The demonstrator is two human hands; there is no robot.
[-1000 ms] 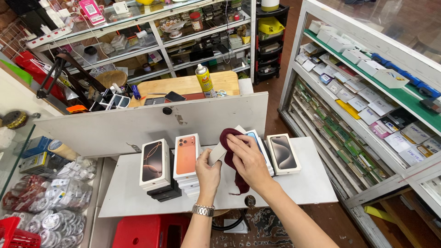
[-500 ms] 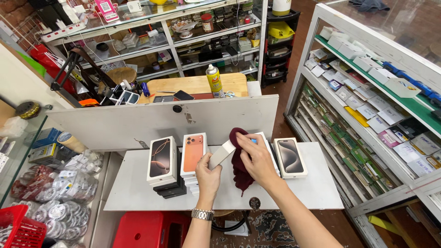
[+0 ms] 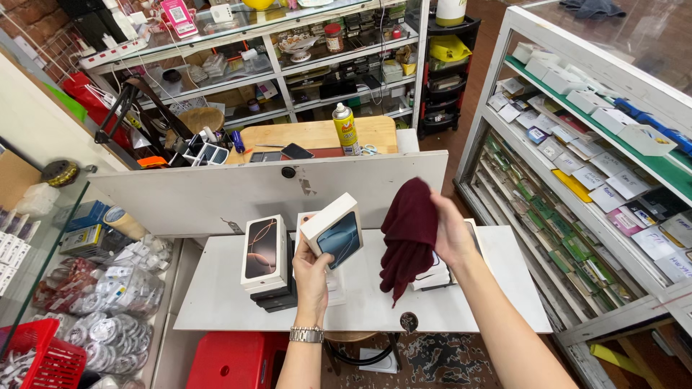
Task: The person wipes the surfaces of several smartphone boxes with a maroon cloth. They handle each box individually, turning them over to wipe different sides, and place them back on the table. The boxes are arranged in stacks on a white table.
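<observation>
A stack of phone boxes (image 3: 264, 259) is seen standing on the white surface (image 3: 231, 306). Beyond the grey partition (image 3: 216, 194), a spray can (image 3: 346, 130) is set upright on a wooden bench (image 3: 310, 135). A red stool (image 3: 238, 360) is noted below.

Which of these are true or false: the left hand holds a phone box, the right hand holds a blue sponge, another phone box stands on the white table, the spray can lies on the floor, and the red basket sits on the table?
1. The left hand holds a phone box. True.
2. The right hand holds a blue sponge. False: it holds a dark red cloth.
3. Another boxed phone stands on the white table. True, on a dark stack.
4. The spray can lies on the floor. False: it stands upright on the wooden bench.
5. The red basket sits on the table. False: it is at lower left, off the table.
</observation>
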